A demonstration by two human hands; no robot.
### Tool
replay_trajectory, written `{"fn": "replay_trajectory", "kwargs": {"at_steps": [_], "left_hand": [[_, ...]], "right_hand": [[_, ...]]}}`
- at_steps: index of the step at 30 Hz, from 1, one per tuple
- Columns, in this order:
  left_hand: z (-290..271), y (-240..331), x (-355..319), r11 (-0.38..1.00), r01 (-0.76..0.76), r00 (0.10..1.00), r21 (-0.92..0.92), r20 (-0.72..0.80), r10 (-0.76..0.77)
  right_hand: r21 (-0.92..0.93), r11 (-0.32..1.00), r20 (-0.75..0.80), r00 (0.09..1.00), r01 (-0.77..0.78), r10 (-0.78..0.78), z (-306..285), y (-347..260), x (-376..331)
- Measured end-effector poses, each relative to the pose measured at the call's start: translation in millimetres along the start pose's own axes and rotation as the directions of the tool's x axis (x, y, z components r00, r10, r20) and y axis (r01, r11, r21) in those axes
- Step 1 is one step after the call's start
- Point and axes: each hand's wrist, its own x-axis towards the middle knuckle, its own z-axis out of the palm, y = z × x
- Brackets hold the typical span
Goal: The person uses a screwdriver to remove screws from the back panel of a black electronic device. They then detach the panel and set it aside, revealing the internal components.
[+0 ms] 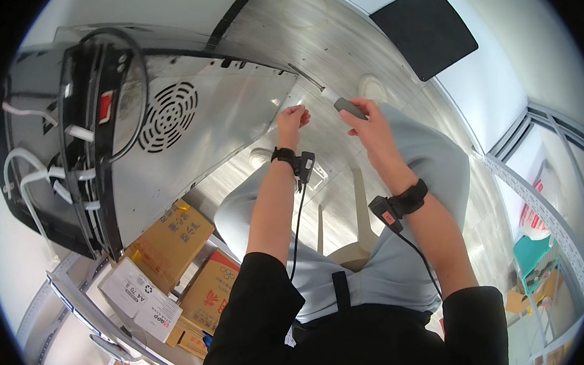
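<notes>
My right hand [374, 128] is closed round the grey handle of a screwdriver [349, 108]. Its thin metal shaft points up and left, toward the far corner of a computer case [232, 103]. The case has a bare metal side with a round slotted vent [168, 116]. My left hand [293, 119] is closed, fingers curled together, close to the right edge of that metal side. Whatever those fingers hold, if anything, is hidden. Black straps with small boxes sit on both my wrists.
White and black cables [34, 175] run along the left end of the case. Below it are cardboard boxes [170, 245] and a white paper box [141, 301]. A stool [352, 254] is under me. A black panel [425, 32] lies at the upper right; a teal basket [530, 259] is on a rack at right.
</notes>
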Motion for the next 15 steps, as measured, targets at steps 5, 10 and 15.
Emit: {"fn": "replay_trajectory", "kwargs": {"at_steps": [5,10,15], "left_hand": [[-5,-68,12,0.998,0.057,0.997,-0.003,-0.055,-0.057],[-11,-93,15,0.996,0.091,0.995,-0.007,-0.037,-0.091],[-13,-79,-2,0.94,0.297,0.95,0.167,-0.151,-0.274]], "right_hand": [[0.077,0.996,-0.05,0.998,-0.033,0.037,1,-4,-1],[0.176,0.981,-0.043,0.995,-0.077,0.086,1,-3,2],[0.147,0.983,-0.065,0.99,-0.114,0.125,10,9,7]]}}
